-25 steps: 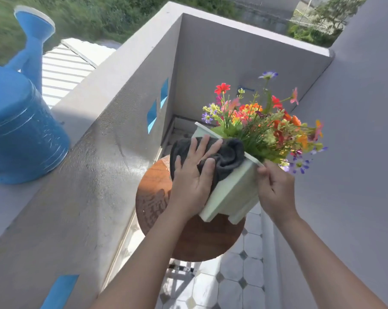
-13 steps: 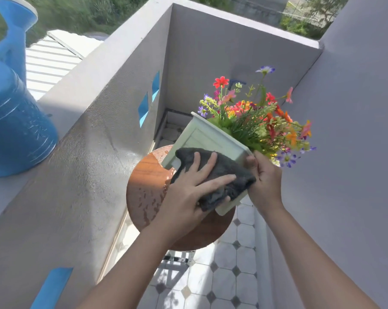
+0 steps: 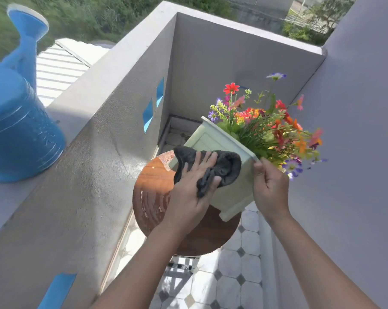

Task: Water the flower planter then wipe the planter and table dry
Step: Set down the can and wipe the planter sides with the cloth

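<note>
- The planter (image 3: 213, 143), pale green and square, is tilted toward the left, with its flowers (image 3: 266, 128) leaning to the far right.
- It is held over the round wooden worktop (image 3: 153, 197); whether a foot still touches the wood cannot be told.
- A dark grey cloth (image 3: 224, 168) is pressed flat against the planter's near side by the left hand (image 3: 193, 190), with fingers spread over it and the thumb pinning a fold.
- The planter's right corner, just under the rim, is gripped by the right hand (image 3: 269, 188), thumb on the near face.
- Water drops and wet streaks are seen on the left part of the worktop.
- A blue can (image 3: 17, 121) is stood on the ledge (image 3: 81, 97) at the far left, well apart from the planter.
- A tiled floor (image 3: 237, 282) is seen below.
</note>
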A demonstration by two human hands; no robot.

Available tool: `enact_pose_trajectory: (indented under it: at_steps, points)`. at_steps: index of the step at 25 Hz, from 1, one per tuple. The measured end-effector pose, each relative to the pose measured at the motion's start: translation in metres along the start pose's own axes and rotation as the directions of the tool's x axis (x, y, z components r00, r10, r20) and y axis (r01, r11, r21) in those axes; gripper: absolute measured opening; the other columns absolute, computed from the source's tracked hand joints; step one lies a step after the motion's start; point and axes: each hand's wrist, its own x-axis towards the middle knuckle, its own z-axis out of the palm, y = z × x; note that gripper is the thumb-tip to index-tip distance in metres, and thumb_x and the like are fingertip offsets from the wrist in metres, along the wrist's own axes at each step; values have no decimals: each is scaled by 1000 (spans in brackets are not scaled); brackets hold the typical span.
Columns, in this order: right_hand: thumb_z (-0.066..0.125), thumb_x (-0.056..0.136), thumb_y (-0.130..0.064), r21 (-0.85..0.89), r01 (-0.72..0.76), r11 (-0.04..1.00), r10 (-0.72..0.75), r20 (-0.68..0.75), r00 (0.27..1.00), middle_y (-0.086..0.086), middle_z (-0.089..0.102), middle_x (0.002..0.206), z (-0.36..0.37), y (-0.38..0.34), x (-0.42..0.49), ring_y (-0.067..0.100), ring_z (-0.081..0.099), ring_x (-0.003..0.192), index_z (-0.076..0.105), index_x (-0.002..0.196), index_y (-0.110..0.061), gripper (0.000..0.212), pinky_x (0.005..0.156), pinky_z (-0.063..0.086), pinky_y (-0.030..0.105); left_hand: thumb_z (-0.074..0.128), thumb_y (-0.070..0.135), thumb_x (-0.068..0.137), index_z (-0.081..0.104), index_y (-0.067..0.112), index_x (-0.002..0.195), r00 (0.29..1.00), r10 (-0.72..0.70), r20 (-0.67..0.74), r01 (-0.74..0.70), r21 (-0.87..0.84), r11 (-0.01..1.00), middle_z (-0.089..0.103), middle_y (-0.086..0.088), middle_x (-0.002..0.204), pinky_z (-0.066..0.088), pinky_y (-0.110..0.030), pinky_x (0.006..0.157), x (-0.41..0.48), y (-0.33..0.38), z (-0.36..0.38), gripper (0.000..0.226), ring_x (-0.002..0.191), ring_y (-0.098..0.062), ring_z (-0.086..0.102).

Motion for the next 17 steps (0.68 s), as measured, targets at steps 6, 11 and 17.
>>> enact_pose_trajectory:
  at_steps: [6,11,17]
  points:
    - [26,91,-60,21,74,997,-74,16,997,-14,22,53,0,-3,-6,-6,35,50,24,59,-30,43,48,24,8,41,42,93,32,40,134,984,-103,-148,110,44,993,34,22,141,14,-21,114,24,-15,-8,42,138,2,20]
    - [26,93,-58,-13,149,989,-148,50,988,-19,25,54,-2,-7,-3,-14,38,56,33,60,-23,49,51,26,3,42,51,94,63,7,112,750,-582,-315,614,3,789,66,-15,112,46,-37,89,73,-15,-24,52,109,-34,57]
    - [25,96,-53,-11,255,967,-251,137,958,-12,29,58,-11,0,1,-11,37,61,43,69,-24,43,59,29,-1,64,69,66,70,23,106,708,-691,145,698,-292,654,68,4,101,48,-29,76,102,-10,-64,62,91,-11,62]
